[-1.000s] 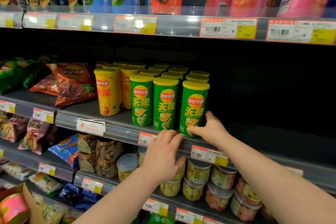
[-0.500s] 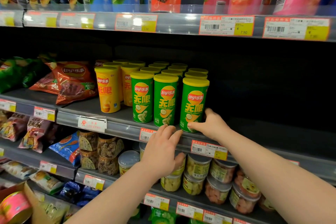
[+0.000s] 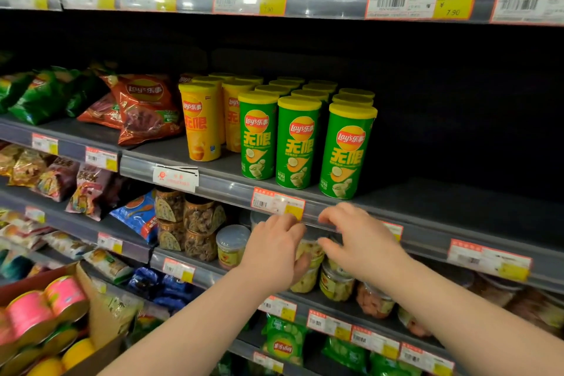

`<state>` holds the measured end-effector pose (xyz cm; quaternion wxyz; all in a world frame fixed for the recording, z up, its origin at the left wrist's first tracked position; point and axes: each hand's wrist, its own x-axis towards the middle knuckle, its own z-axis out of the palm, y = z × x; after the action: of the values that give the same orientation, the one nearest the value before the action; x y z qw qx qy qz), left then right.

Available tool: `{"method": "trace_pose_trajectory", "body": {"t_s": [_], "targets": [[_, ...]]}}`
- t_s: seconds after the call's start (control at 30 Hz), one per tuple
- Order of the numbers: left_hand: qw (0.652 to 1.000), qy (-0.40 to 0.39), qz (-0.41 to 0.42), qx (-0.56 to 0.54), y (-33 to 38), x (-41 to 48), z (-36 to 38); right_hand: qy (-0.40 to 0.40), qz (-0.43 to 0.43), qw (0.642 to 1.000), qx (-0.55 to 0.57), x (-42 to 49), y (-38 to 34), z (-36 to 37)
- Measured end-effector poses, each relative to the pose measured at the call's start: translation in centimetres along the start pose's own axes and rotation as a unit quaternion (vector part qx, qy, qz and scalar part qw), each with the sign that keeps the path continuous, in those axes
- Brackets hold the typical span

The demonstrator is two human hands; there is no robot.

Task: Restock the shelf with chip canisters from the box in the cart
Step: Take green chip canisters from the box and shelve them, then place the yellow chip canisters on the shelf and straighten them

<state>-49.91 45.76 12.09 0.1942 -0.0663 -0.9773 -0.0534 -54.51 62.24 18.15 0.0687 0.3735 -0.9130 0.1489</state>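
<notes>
Observe left hand (image 3: 274, 253) and right hand (image 3: 363, 244) empty, fingers loosely curled, just below shelf (image 3: 457, 204) edge under upright green canisters (image 3: 297, 143); judge next chip canisters (image 3: 27, 314) in box (image 3: 91, 311) low and well left, lids facing up, left hand nearer.

Shop, snack aisle. Long shelves (image 3: 442, 201) stacked one above other. Price tags (image 3: 277, 203) with bar codes clipped along every shelf edge. Many same chip cans (image 3: 297, 143) lined up in rows, green and yellow. Chip bags (image 3: 143, 107) laid beside them. Snack jars (image 3: 201, 217) kept on shelf below. Box (image 3: 94, 308) packed with more cans, seen at lower left.
</notes>
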Motion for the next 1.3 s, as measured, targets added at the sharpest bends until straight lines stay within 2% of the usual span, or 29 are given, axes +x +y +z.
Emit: {"method": "trace_pose_trajectory", "body": {"t_s": [0.17,0.27,0.47,0.9,1.07,1.3], "targets": [[0.994,-0.085,-0.051,0.038,0.2,-1.5,0.7,-0.111,-0.028,0.993,-0.037,-0.7,-0.7,3.6],[0.983,-0.144,-0.096,0.063,0.1,-2.8,1.2,-0.148,-0.035,0.987,-0.049,-0.6,-0.6,5.5],[0.963,-0.196,-0.169,0.070,-0.5,-6.6,2.0,-0.206,-0.077,0.974,-0.056,0.0,-1.3,8.8],[0.884,-0.261,-0.381,0.073,-0.6,-17.4,1.6,-0.305,-0.211,0.929,-0.018,-0.6,-7.0,15.0],[0.862,-0.268,-0.425,0.064,-1.2,-20.9,1.3,-0.333,-0.236,0.913,-0.026,-1.3,-9.8,16.4],[0.853,-0.264,-0.449,0.045,-4.2,-25.9,-0.1,-0.346,-0.240,0.906,-0.048,-1.7,-15.2,17.8]]}}
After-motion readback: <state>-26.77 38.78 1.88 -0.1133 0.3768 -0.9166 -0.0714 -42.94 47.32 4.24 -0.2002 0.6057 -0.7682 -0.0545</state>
